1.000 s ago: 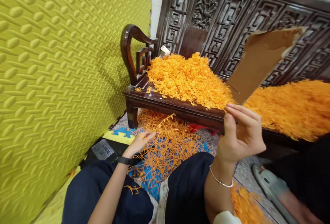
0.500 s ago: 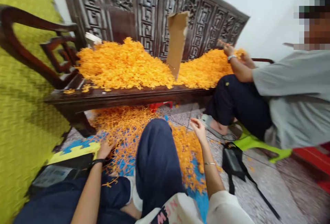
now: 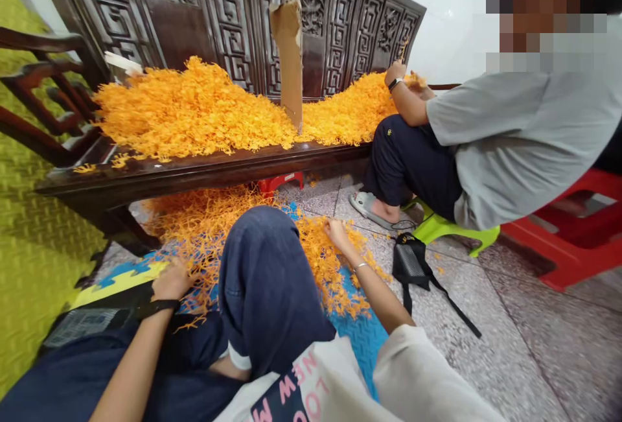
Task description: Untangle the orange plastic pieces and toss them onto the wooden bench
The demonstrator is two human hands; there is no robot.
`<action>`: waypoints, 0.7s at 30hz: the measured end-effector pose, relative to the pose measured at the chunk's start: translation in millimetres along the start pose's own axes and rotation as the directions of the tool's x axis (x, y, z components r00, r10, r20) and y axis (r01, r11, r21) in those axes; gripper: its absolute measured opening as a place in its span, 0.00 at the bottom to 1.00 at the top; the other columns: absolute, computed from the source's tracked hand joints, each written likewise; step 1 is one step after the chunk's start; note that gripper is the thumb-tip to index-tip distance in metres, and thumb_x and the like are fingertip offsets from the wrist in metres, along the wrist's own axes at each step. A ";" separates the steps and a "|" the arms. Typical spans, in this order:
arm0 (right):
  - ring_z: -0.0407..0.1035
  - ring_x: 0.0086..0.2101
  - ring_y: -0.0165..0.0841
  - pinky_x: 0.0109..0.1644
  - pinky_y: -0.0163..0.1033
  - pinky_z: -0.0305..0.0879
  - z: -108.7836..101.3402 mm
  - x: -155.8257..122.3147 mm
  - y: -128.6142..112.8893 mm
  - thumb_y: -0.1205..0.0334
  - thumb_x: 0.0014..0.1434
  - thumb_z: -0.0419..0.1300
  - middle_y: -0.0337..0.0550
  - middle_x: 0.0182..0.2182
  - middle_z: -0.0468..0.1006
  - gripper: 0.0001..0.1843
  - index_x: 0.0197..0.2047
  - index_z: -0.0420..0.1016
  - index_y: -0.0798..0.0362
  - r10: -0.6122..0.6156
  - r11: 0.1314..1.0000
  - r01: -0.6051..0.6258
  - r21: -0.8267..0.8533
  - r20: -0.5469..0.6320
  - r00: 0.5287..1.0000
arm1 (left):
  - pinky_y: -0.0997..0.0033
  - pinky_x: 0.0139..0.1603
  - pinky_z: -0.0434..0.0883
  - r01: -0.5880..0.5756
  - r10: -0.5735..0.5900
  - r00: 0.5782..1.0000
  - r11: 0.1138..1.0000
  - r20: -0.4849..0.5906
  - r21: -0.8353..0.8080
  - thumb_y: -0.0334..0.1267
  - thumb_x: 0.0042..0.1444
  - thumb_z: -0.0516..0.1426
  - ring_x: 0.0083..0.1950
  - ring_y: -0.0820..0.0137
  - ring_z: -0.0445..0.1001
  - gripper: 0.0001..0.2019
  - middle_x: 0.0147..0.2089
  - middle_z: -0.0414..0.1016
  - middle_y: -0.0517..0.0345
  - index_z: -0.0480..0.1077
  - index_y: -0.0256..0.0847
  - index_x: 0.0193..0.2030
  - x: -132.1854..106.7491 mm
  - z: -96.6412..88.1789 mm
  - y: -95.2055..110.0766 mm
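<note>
My left hand [image 3: 171, 282], with a black band at the wrist, rests on the floor mat at the edge of a heap of orange plastic sprigs [image 3: 208, 227]; its fingers curl into the strands. My right hand [image 3: 337, 233], a thin bracelet on the wrist, reaches down into the orange heap to the right of my raised knee [image 3: 262, 266], fingers bent among the pieces. A larger orange pile [image 3: 194, 111] covers the dark carved bench [image 3: 204, 172]. A cardboard piece [image 3: 290, 59] stands upright in that pile.
A co-worker in a grey shirt [image 3: 515, 130] sits on a green stool [image 3: 451, 231] at the right, hands in the far end of the pile. A black pouch [image 3: 411, 263] with a strap lies on the tiled floor. Red stools [image 3: 573, 234] stand at the right; a yellow padded wall [image 3: 29, 227] stands at the left.
My right hand dropped from in front of my face, by the cardboard, to the orange heap on the floor. The view swung right and the co-worker came into sight. My left hand stayed put.
</note>
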State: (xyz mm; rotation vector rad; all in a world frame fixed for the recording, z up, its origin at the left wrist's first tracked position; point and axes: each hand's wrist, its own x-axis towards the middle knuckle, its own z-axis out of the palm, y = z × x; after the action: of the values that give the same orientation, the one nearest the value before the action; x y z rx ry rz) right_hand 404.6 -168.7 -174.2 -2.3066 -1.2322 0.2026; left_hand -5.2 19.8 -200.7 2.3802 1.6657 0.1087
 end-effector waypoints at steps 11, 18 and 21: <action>0.70 0.40 0.33 0.43 0.43 0.70 -10.8 16.6 -17.9 0.57 0.62 0.56 0.46 0.44 0.72 0.15 0.49 0.68 0.57 0.000 0.987 0.018 -0.161 0.110 0.994 | 0.56 0.47 0.68 -0.080 0.098 0.993 0.970 0.068 -0.228 0.50 0.41 0.58 0.53 0.45 0.70 0.39 0.51 0.71 0.31 0.55 0.28 0.57 -7.2 -32.5 3.5; 0.70 0.38 0.34 0.45 0.43 0.66 -60.1 18.2 -35.8 0.63 0.61 0.55 0.46 0.37 0.75 0.10 0.43 0.71 0.60 -0.159 0.979 0.133 -0.157 -0.166 0.973 | 0.59 0.44 0.70 -0.234 0.208 0.972 0.888 -0.108 -0.396 0.57 0.48 0.51 0.39 0.59 0.75 0.36 0.56 0.67 0.38 0.54 0.33 0.58 -24.7 -76.7 31.6; 0.68 0.40 0.37 0.48 0.44 0.61 -112.7 12.1 -48.4 0.66 0.59 0.53 0.49 0.37 0.76 0.13 0.45 0.72 0.59 -0.285 0.957 0.241 -0.163 -0.354 0.891 | 0.61 0.43 0.70 -0.365 0.287 0.930 0.800 -0.231 -0.476 0.56 0.49 0.52 0.43 0.60 0.73 0.31 0.55 0.67 0.43 0.59 0.36 0.55 -33.8 -119.9 67.2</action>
State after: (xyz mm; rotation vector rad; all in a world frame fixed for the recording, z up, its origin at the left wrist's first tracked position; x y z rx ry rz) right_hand 416.6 -178.2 -51.9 -2.1066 -1.3597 -0.3986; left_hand 21.3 -15.8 -66.3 2.2370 1.0654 0.7141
